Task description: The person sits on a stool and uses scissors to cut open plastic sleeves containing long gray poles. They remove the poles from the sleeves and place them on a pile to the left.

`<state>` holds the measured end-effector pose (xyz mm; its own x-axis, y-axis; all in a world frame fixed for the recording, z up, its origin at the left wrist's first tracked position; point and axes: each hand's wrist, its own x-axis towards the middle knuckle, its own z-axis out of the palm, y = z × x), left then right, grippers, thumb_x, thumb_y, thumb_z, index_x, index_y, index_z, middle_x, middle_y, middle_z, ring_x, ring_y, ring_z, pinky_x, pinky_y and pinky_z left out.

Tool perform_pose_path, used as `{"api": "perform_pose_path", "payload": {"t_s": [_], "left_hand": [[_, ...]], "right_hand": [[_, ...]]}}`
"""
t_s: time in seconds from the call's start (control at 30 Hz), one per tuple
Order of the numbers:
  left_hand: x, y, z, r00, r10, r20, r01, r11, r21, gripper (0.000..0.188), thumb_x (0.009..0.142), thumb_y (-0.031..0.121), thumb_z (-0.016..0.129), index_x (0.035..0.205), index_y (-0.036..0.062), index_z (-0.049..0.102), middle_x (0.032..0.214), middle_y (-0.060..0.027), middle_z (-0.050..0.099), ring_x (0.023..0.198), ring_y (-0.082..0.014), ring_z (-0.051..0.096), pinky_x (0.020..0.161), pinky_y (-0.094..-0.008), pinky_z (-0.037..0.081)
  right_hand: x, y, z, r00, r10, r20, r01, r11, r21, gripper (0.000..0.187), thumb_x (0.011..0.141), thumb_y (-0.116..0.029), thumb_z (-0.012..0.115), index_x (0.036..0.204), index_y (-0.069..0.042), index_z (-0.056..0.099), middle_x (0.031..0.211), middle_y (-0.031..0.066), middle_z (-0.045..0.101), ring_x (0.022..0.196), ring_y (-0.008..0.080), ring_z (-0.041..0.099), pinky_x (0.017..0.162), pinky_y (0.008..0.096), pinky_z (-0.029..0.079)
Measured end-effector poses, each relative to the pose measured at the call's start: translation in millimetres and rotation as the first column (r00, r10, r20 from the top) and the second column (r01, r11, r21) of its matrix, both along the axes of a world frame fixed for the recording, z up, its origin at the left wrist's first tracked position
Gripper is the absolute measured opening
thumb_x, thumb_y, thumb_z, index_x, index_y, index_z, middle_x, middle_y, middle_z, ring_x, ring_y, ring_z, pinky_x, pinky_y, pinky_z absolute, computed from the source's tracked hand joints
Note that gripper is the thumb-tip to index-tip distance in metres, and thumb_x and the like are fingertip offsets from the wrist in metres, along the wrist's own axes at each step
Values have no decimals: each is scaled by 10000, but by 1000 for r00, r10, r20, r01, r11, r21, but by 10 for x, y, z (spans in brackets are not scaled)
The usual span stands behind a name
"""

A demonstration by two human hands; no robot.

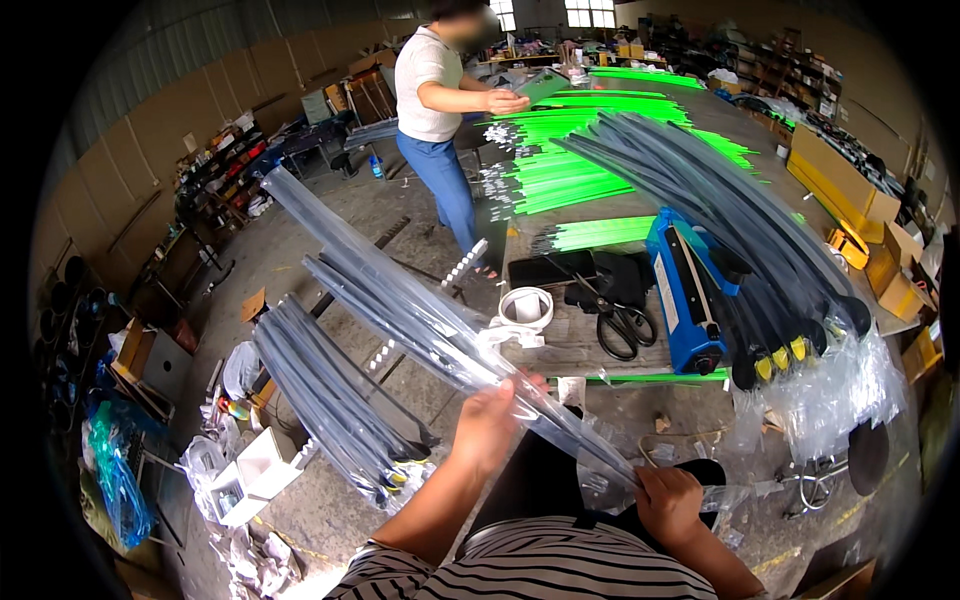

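Note:
A long clear plastic sleeve (400, 282) slants across me from the far left down to my lap. My left hand (488, 424) is closed round its middle. My right hand (668, 500) grips its near end, with the fingers curled over the plastic. Just below it on the left, more grey, sleeved lengths (370, 318) run alongside; whether they are part of the same bundle I cannot tell. A roll of white tape (526, 308), black scissors (622, 326) and a blue bench sealer (684, 292) lie on the table beyond my hands.
Dark sleeved strips (720, 210) cover the table's right side, their clear ends hanging over the edge. Bright green strips (580, 165) lie further back, near a standing person (440, 130). Another grey bundle (330, 390) rests at left, above a white box (262, 475).

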<state>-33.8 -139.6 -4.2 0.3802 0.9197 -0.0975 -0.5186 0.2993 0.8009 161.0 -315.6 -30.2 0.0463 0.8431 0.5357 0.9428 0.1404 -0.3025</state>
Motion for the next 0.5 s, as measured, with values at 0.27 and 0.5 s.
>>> {"api": "perform_pose_path", "payload": {"t_s": [0.27,0.5], "left_hand": [[-389,594,95,912,410,-28,-405,907,114,266,820,231,552,818,-35,552,853,-164,588,810,-244,569,778,-363,449],[-110,345,7,976,171,134,-167,985,-39,234,809,99,557,948,-83,505,896,-173,585,831,-258,588,750,-345,480]], "right_hand": [[-39,-13,-12,1000,13,27,-14,999,34,178,588,-50,585,765,-37,600,643,64,573,569,227,553,539,326,446],[-71,-7,3,997,-40,62,40,999,7,209,574,-54,589,782,-34,593,653,65,567,578,239,547,518,339,425]]}}
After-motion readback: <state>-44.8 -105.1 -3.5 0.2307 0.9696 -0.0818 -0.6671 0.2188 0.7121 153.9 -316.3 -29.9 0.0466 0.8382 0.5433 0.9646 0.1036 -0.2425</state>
